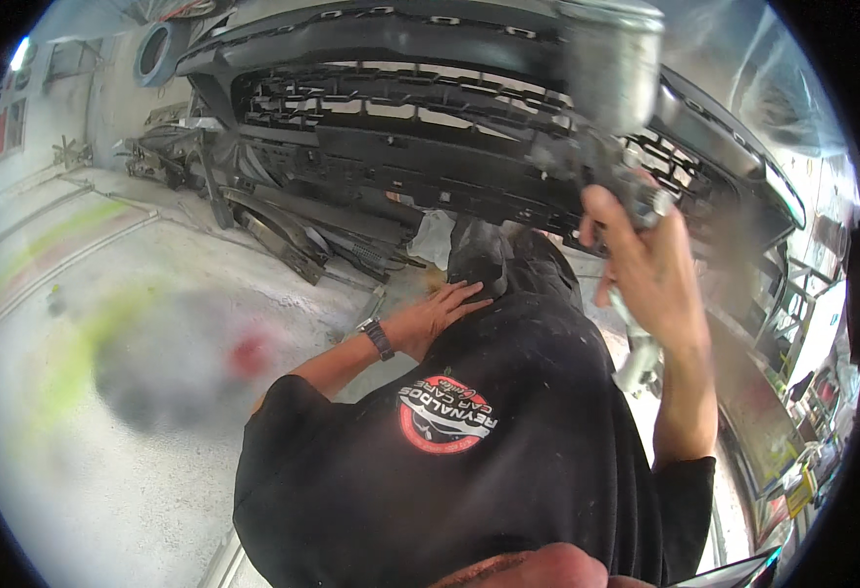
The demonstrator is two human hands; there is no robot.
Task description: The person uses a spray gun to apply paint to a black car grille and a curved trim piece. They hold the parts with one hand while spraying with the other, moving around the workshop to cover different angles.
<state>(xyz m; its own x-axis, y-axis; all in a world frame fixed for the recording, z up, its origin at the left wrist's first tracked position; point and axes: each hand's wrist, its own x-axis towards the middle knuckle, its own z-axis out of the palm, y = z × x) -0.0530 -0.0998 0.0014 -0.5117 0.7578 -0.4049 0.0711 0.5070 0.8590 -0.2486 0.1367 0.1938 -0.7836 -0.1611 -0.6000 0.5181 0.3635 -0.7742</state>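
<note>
In my right hand (653,269) is a spray gun (616,73), its metal cup uppermost and my fingers wrapped round its body and handle. The cup hangs in front of the right part of a black car bumper (361,147) with a honeycomb-like grille. Whether the trigger is pulled cannot be made out. My left hand (438,316) lies with fingers spread on my dark trouser leg (479,260), holding nothing. A watch (376,338) is on that wrist.
Dark trim parts (278,235) lie on the floor below the bumper at the left. The pale floor (136,470) carries grey, yellow-green and red paint stains. A roll of tape (158,54) hangs at the upper left. Cluttered shelving (807,392) lines the right side.
</note>
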